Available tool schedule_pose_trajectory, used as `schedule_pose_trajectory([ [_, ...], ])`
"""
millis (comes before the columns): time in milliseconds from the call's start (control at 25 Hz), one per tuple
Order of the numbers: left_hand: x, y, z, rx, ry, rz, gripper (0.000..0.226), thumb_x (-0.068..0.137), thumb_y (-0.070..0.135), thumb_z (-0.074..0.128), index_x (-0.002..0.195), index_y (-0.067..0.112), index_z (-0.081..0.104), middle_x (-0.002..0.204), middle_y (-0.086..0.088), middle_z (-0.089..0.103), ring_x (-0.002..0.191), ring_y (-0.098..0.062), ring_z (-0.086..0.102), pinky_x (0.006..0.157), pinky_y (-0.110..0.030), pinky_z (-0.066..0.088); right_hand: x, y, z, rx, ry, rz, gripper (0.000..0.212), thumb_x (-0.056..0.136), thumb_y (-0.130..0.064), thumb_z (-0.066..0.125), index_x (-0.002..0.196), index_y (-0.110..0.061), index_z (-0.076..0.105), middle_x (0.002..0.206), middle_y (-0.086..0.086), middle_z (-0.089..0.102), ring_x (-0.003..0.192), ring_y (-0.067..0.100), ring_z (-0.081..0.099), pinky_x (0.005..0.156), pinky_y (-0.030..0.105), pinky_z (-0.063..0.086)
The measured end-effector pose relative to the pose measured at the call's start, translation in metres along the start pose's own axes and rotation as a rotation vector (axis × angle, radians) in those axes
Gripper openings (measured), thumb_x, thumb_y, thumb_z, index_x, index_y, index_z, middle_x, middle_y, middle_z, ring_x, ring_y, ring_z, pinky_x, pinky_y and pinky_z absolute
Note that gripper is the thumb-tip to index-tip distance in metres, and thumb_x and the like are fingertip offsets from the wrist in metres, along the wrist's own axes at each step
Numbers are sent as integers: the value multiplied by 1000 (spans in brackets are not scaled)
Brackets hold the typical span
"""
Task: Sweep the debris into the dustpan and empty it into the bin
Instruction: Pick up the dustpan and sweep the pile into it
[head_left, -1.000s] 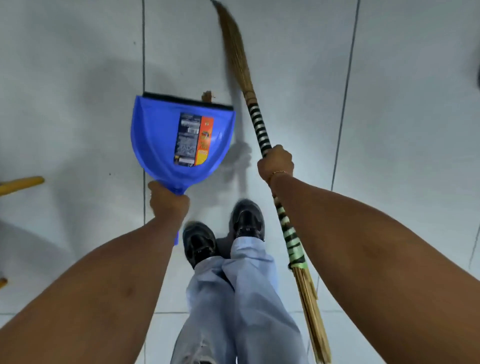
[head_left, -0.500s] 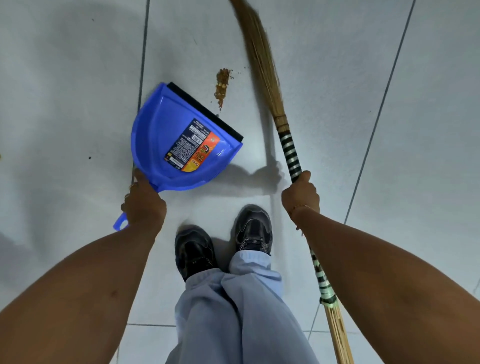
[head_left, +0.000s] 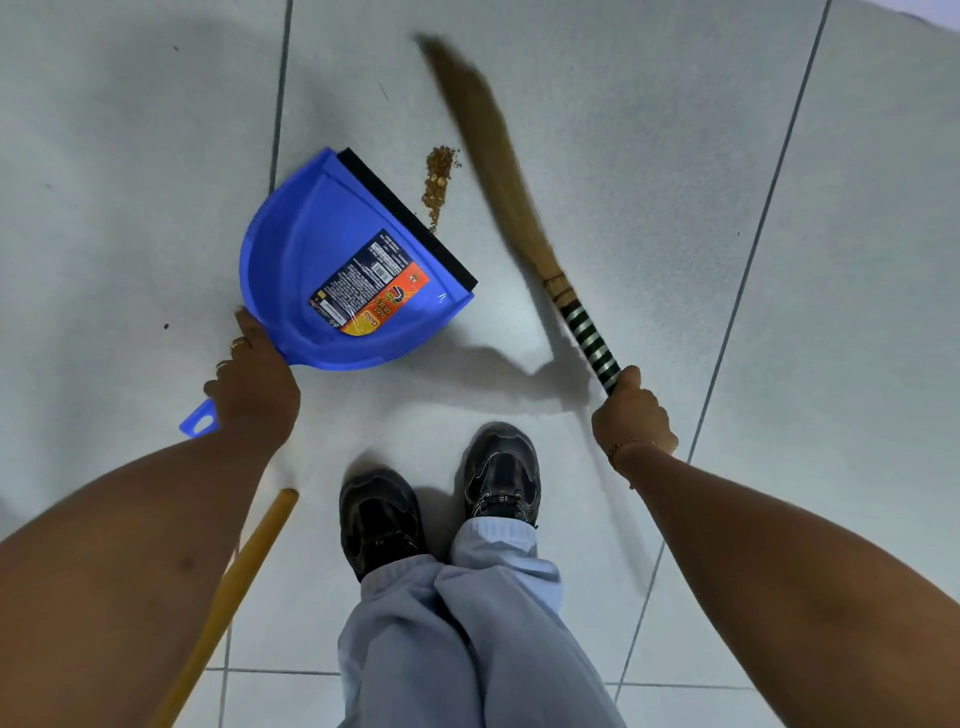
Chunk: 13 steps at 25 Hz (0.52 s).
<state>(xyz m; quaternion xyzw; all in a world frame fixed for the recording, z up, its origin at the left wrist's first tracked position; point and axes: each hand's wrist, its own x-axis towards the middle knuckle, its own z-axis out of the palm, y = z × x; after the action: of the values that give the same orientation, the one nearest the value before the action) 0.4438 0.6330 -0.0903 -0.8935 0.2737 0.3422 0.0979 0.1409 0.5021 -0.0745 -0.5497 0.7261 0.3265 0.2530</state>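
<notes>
One debris pile beyond left hand

dustpan left | debris between, at its lip | broom right

Dustpan: bright blue, black lip strip, label in black, orange and yellow. Debris: tan-brown granules. Broom: straw-tan bristles, handle wrapped in black and pale green stripes. Floor: pale grey tiles, dark grout lines. Shoes: black. Trousers: light blue-grey. Stick: yellow-ochre.
</notes>
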Motion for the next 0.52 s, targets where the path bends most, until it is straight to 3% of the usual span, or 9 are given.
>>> schedule_pose_trajectory([
  [160, 9, -3, -2, -16, 12, 28, 75, 88, -2, 49, 146, -2, 1, 125, -37, 45, 108, -54, 50, 93, -60, 41, -15, 33, 17, -136, 3, -123, 35, 81, 3, 39, 111, -14, 43, 103, 13, 58, 99, 32, 51, 85, 46, 38],
  [240, 12, -1, 1, -40, 21, 55, 75, 87, -4, 48, 145, -3, 0, 124, -38, 45, 107, -54, 50, 93, -60, 41, -17, 40, 20, -73, 56, -136, 36, 77, 7, 39, 106, -13, 43, 100, 13, 58, 97, 33, 51, 83, 45, 37],
  [360, 12, -1, 7, -90, 34, 95, 78, 84, -7, 49, 145, -4, 1, 125, -37, 46, 108, -53, 49, 93, -58, 41, -8, 31, 19, 95, 155, -34, 33, 78, 5, 41, 107, -11, 42, 102, 16, 59, 98, 36, 54, 83, 47, 39],
  [520, 9, -20, 14, -76, 62, 88, 79, 83, -7, 51, 146, -2, 3, 123, -36, 47, 106, -54, 50, 92, -59, 40, 2, 8, 20, 119, 112, 122, 30, 85, -1, 39, 113, -13, 41, 108, 15, 59, 103, 36, 54, 88, 49, 39],
])
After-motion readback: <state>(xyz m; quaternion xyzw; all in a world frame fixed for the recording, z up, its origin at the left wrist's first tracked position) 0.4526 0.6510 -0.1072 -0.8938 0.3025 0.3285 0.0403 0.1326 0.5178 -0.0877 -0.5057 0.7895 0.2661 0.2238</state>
